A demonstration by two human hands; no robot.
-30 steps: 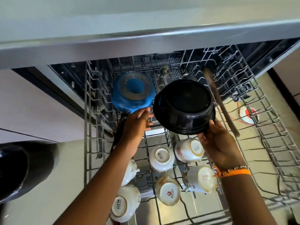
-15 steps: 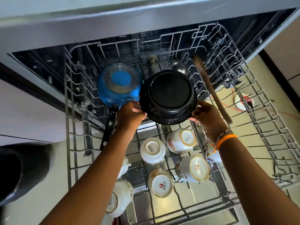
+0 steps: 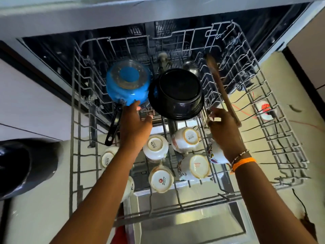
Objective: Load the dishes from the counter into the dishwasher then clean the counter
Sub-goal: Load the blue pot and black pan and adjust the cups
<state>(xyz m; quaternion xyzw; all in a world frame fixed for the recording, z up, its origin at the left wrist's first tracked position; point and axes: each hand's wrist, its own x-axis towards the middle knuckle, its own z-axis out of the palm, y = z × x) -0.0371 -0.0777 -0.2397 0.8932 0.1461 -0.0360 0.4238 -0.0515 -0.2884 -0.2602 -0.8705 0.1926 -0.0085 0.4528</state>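
A black pot [image 3: 177,94] rests upside down at the back of the pulled-out dishwasher rack [image 3: 284,152]. Beside it on the left lies an upturned blue saucepan [image 3: 127,82] with a black handle. My left hand [image 3: 135,120] hovers just below the two pans, fingers spread, a fingertip at the blue pan's rim. My right hand [image 3: 223,125] is off the pot, fingers loosely curled, holding nothing. Several white cups [image 3: 155,147] stand upside down in the rack's front rows. A wooden spoon [image 3: 222,90] leans along the tines to the right of the pot.
The counter edge [image 3: 158,16] overhangs the dishwasher opening. The open dishwasher door [image 3: 190,224] lies below the rack. A dark round bin [image 3: 22,166] stands on the floor at left. The rack's right side holds nothing. A small white and red object [image 3: 264,110] lies on the floor beyond.
Both hands held the black pot and lowered it into the rack's back row. Now they have let go and drawn back slightly toward me.
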